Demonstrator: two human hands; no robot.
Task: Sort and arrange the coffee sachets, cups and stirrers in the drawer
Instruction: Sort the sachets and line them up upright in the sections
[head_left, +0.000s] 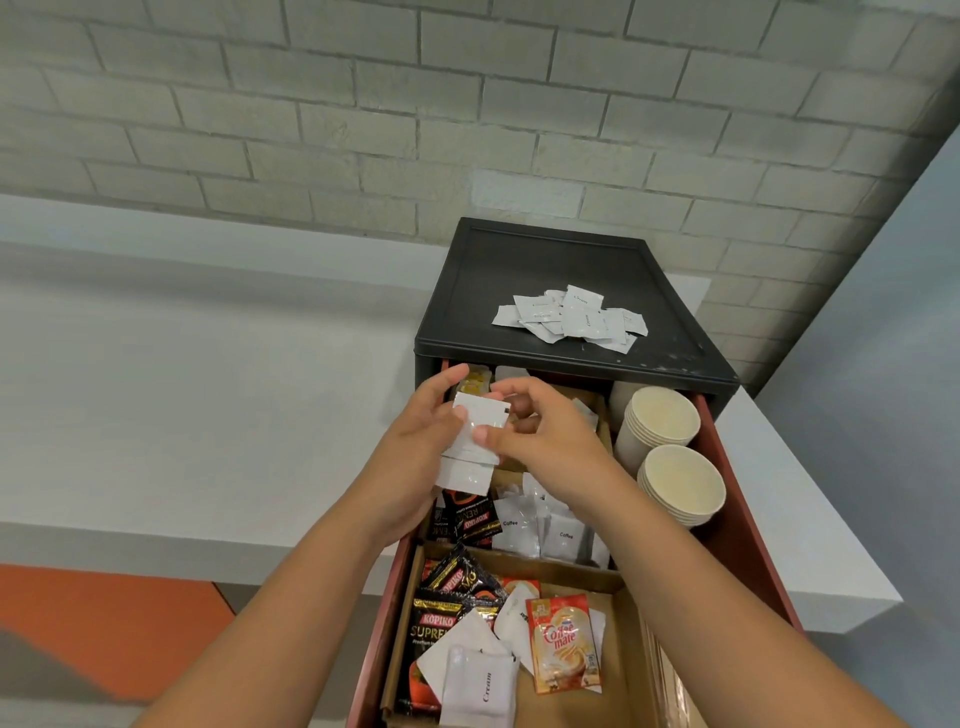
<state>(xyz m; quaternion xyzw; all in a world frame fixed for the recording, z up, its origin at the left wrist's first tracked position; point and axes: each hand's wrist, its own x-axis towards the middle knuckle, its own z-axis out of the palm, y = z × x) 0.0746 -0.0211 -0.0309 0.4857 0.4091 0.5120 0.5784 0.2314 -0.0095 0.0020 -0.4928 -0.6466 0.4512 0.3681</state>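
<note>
Right now you hold a small stack of plain white paper sachets (469, 451) over the back left part of the open dark red drawer (748, 525). Your left hand (413, 452) grips the stack from its 9 o'clock side, fingers curled behind it and the thumb across the front. Your right hand (545, 431) pinches the top sachet from the 3 o'clock side, thumb on its face. At 3 o'clock from the stack, two stacks of cream paper cups (670, 452) lie tilted along the drawer's right wall, one just behind the other, mouths facing you. At 6 o'clock, just beneath the stack, black Kopiko coffee sachets (465, 522) stand in a brown cardboard divider (571, 569), and beside them at 5 o'clock white sachets printed "Coffee" (540, 530) share that row. Farther toward 6 o'clock, the front compartment holds more black Kopiko Supreme sachets (434, 623), an orange-and-cream Coffee mate sachet (563, 644) and a white sachet printed "Cream" (480, 686), lying loosely over one another. At 1 o'clock, a loose pile of small white sachets (571, 317) rests on the flat top of the black plastic drawer cabinet (493, 260). That cabinet stands on a pale grey counter (208, 389) before a grey brick wall (363, 104). An orange patch of floor (104, 613) shows at 8 o'clock.
</note>
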